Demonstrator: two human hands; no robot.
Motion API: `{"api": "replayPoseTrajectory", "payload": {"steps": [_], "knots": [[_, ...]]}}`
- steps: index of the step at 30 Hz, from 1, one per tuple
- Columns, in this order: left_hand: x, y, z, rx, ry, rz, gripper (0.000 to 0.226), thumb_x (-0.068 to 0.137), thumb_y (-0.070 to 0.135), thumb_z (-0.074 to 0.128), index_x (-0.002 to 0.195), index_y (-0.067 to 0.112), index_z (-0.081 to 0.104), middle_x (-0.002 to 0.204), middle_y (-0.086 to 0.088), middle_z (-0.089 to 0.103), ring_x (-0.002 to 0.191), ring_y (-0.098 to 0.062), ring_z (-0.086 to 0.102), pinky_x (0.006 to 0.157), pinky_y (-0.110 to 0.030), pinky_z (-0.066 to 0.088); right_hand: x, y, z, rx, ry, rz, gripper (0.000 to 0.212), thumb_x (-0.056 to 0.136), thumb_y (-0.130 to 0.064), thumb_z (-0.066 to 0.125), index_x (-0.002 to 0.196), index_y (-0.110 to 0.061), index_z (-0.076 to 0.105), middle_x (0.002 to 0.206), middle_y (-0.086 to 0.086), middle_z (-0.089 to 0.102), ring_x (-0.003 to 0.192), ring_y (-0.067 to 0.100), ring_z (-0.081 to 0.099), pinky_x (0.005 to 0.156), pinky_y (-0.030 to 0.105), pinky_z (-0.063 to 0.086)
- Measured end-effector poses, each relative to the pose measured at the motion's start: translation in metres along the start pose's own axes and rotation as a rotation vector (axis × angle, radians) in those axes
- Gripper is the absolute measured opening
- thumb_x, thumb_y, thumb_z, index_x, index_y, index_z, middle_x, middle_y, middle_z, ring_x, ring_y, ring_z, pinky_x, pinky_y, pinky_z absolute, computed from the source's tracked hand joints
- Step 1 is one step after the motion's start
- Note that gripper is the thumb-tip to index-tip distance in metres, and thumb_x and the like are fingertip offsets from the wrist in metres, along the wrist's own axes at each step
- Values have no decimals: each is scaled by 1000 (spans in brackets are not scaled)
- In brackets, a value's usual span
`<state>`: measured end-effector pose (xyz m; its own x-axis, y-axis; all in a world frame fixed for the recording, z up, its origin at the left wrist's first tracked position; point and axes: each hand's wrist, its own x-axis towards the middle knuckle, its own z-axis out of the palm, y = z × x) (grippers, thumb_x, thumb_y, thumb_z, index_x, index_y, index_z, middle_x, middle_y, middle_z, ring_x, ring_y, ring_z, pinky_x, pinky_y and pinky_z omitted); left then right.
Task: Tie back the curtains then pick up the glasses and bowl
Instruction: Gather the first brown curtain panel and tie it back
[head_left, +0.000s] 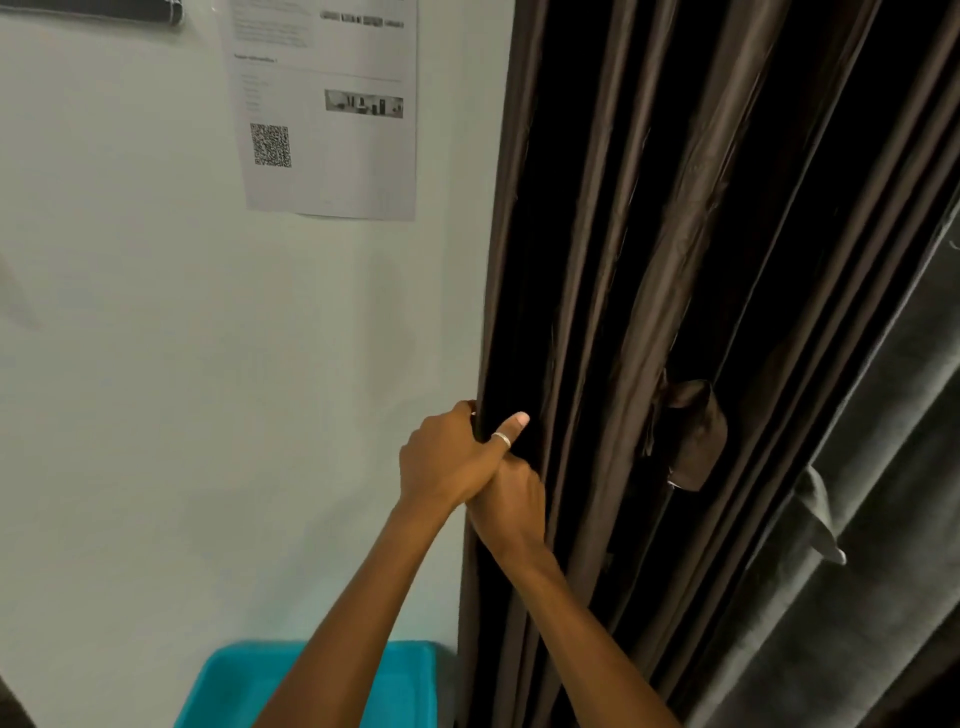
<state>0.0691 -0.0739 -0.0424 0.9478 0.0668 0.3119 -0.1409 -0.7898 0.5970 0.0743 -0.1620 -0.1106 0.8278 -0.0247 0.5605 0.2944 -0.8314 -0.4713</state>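
The dark brown, satiny pleated curtain hangs on the right against a pale painted wall; its long folds run top to bottom and lean slightly rightward toward the top. The left hand grasps the curtain's left edge, fingers curled behind the cloth and the ringed thumb lying on its front. The right hand sits just beneath, touching the left; its fingers are hidden, so their grip cannot be told. A loop of the same brown fabric sits among the pleats. A grey velvety drape hangs further right. A printed paper sheet is on the wall, and a turquoise plastic bin stands below.
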Motion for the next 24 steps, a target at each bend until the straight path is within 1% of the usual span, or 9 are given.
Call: {"api": "replayPoseTrajectory", "payload": {"steps": [2,5,7,9,12,16,18,21,24], "knots": [[-2,3,0,53,99,-27,57,94,70,43,113,20,65,98,0,73,89,-25,71,78,-36,57,-2,-5,3,70,-77,-42,14,100,-10,59,93,-7,70,78,7,72,63,17,67,57,24,54],[0,-6,-5,73,197,-41,37,105,44,42,97,17,67,81,0,68,78,-25,70,71,-34,55,3,-6,1,101,-125,-131,13,96,-5,62,85,-10,68,71,-3,68,51,4,53,51,11,40],[3,-14,-10,73,226,-46,37,106,38,41,90,16,66,73,2,61,74,-25,68,68,-33,53,5,-5,-10,205,-133,-159,8,95,-11,65,101,-14,70,86,-5,72,66,4,64,60,16,50],[4,-23,-16,99,242,-56,38,106,38,40,78,19,57,69,3,56,69,-25,63,65,-32,49,-2,-1,-27,273,57,-104,26,95,-22,69,120,-18,70,104,-5,73,86,6,70,75,21,58],[3,-33,-21,89,252,-67,46,106,39,40,63,24,42,60,4,50,62,-23,59,62,-30,43,-11,8,-63,297,449,98,37,90,-32,77,122,-18,65,107,-10,60,90,5,61,72,18,52],[0,-30,-23,58,260,-60,49,106,38,42,59,26,37,57,4,49,55,-17,53,59,-28,40,2,18,-82,260,379,213,62,83,-46,80,130,-18,52,114,-14,48,100,6,54,79,22,48],[0,-28,-22,58,249,-50,48,106,40,42,60,26,38,57,5,50,55,-16,53,59,-27,41,12,22,-84,247,314,197,55,86,-43,79,128,-19,54,109,-13,55,96,5,57,77,21,47],[0,-35,-25,60,259,-71,44,105,41,42,65,24,44,61,4,52,56,-14,53,61,-26,42,26,43,-90,294,281,149,21,91,-31,75,105,-17,67,88,-6,68,82,12,67,69,24,49],[2,-46,-33,62,302,-110,41,105,42,43,71,19,50,66,0,56,59,-16,55,64,-29,47,38,75,-102,274,330,164,13,91,-28,75,93,-16,71,80,-2,71,76,16,68,71,32,53]]}}
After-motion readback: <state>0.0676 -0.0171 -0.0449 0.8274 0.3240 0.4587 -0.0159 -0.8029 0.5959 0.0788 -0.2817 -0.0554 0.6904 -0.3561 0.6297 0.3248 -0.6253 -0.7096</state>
